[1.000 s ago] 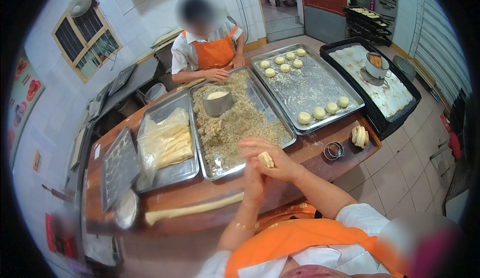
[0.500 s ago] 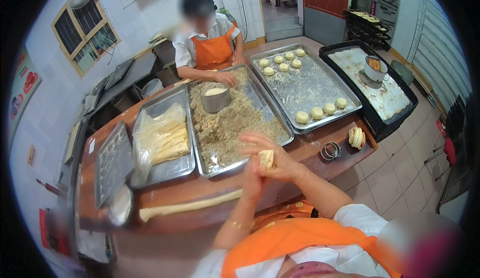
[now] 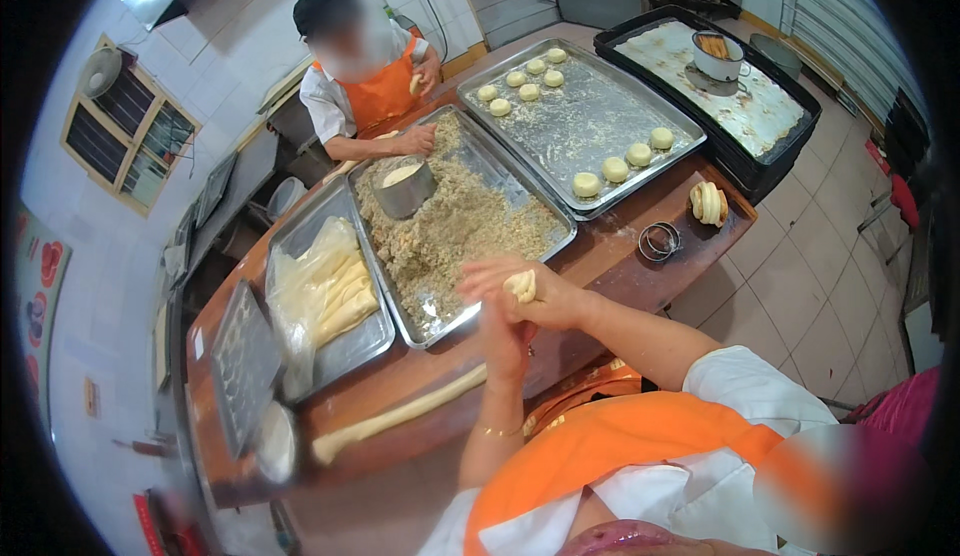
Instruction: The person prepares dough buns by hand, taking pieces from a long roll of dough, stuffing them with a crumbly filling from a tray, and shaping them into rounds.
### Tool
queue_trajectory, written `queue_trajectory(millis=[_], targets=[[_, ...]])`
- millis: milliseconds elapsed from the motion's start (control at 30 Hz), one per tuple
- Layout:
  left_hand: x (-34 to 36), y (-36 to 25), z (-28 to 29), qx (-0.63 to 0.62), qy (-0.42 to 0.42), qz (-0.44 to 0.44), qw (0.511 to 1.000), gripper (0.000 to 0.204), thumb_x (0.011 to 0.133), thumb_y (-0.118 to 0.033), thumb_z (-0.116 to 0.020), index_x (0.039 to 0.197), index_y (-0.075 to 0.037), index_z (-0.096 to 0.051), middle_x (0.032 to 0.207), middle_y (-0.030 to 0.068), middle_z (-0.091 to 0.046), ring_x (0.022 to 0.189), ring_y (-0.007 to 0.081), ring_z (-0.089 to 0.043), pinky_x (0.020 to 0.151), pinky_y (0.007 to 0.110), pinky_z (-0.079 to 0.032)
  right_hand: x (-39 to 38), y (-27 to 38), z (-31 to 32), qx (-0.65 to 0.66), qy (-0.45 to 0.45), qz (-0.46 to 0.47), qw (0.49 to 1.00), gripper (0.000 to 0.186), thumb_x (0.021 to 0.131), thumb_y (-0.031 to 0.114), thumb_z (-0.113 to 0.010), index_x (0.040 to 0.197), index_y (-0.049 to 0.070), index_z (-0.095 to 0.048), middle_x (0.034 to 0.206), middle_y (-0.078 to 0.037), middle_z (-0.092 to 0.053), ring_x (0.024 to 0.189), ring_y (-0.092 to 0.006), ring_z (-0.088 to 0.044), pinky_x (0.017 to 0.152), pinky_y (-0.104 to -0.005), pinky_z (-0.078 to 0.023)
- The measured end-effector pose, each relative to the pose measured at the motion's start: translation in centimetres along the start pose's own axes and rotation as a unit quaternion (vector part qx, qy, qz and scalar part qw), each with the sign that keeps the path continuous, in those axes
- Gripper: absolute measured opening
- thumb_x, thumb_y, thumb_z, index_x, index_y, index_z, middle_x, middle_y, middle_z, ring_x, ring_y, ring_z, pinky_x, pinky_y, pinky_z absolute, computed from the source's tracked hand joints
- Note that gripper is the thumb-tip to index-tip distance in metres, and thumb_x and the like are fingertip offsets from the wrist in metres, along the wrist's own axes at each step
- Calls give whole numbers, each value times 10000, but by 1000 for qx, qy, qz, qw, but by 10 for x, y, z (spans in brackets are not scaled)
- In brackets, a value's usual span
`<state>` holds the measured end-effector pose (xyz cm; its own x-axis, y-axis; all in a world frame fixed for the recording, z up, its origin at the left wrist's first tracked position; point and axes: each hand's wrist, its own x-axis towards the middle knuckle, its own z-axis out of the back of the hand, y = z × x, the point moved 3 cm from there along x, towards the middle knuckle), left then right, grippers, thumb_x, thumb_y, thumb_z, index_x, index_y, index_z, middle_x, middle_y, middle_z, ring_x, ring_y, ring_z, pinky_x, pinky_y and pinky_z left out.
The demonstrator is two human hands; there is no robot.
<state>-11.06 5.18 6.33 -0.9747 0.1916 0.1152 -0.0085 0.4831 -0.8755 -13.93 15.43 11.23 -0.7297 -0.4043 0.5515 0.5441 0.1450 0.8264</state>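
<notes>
A small piece of pale dough (image 3: 520, 286) sits between my hands above the table's near edge. My right hand (image 3: 558, 301) curls round it from the right, with its fingers reaching over the top. From below, my left hand (image 3: 505, 341) cups the same piece; its fingers are partly hidden. Just beyond my hands lies a metal tray (image 3: 468, 318) of crumbly tan filling (image 3: 430, 261). A metal cup (image 3: 408, 199) with pale powder or dough in it stands in the filling. Left of my left wrist, a long dough rope (image 3: 400, 414) rests on the table.
A tray (image 3: 590, 121) at the far right bears several round dough pieces. Metal ring cutters (image 3: 659, 242) and a stack of dough rings (image 3: 708, 204) lie on the right. Plastic-covered dough (image 3: 335, 281) fills a left tray. Across the table, a co-worker (image 3: 375, 101) reaches into the filling.
The view has shifted and tilted. The dough between my hands looks more gathered at the top. The co-worker's one hand is now raised with a pale piece in it.
</notes>
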Motion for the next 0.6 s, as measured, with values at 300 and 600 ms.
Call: queue_trajectory(millis=[300, 600], targets=[[2, 8, 10, -49, 54, 56, 996, 477, 1036, -507, -377, 1309, -129, -479, 1049, -6, -586, 750, 96, -543, 602, 244, -431, 1, 12, 9, -114, -69, 108, 985, 267, 982, 296, -567, 1077, 110, -734, 1124, -82, -721, 1211, -295, -584, 1076, -429, -396], [1, 0, -14, 71, -4, -7, 997, 559, 1012, -606, -371, 1318, -148, -470, 1025, -19, -589, 701, 82, -526, 521, 212, -357, -9, -11, 18, 119, -43, -50, 991, 350, 987, 318, -587, 1212, 61, -664, 1166, -96, -701, 1201, -264, -583, 1053, -417, -420]])
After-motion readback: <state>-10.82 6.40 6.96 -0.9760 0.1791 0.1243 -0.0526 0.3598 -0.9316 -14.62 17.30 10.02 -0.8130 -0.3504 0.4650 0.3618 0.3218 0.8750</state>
